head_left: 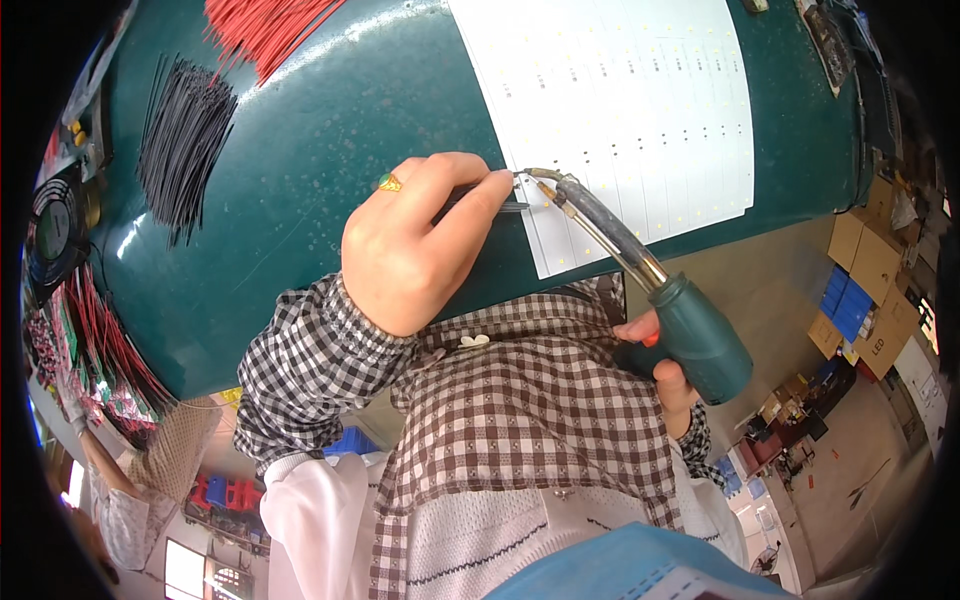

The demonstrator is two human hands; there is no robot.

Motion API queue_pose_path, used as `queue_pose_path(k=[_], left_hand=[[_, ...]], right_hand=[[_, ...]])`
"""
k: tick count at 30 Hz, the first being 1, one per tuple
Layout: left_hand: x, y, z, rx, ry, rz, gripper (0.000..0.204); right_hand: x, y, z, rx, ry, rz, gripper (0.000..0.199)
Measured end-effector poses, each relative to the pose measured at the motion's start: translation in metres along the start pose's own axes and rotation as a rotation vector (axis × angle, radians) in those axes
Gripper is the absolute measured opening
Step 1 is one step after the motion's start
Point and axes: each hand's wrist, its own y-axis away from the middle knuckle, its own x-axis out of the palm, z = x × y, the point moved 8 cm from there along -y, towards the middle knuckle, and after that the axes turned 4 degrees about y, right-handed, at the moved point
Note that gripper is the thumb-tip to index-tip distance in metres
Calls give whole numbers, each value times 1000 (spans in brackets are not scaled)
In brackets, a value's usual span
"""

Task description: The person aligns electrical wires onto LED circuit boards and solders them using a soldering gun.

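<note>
My left hand (425, 235), with a ring on one finger, is closed in a pinch at the near left edge of a white circuit-board panel (640, 110). Black wires (515, 207) stick out from between its fingers, and one wire end meets the panel's edge. In my right hand (675, 385) is a soldering gun (700, 335) with a dark green handle, partly hiding the fingers wrapped around it. A thin curved tube runs along its metal shaft. The pointed tip (545, 188) is at the panel's edge, close beside my left fingertips; exact contact is too small to tell.
On the green tabletop (300, 150) lie a bundle of black wires (185, 145) at left and red wires (265, 30) at the far left. More wired boards (110, 345) hang by the left edge. Another person (125, 500) is at lower left. Cardboard boxes (870, 265) stand at right.
</note>
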Motion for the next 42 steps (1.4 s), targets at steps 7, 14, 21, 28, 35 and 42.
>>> queue_pose_path(k=[7, 14, 21, 28, 35, 42], left_hand=[[1, 0, 0, -8, -6, 6, 37], [1, 0, 0, -14, -8, 29, 38], [0, 1, 2, -19, 8, 26, 38], [-21, -21, -13, 14, 109, -90, 31], [30, -33, -17, 104, -61, 31, 36], [32, -28, -16, 153, -86, 10, 40]], right_hand=[[-7, 1, -2, 21, 141, -51, 52], [-2, -3, 9, 20, 33, -103, 59], [-1, -4, 7, 50, 82, -150, 71], [-23, -6, 12, -25, 140, -334, 81], [-35, -6, 11, -55, 139, -302, 79], [-39, 2, 0, 48, 122, -259, 74]])
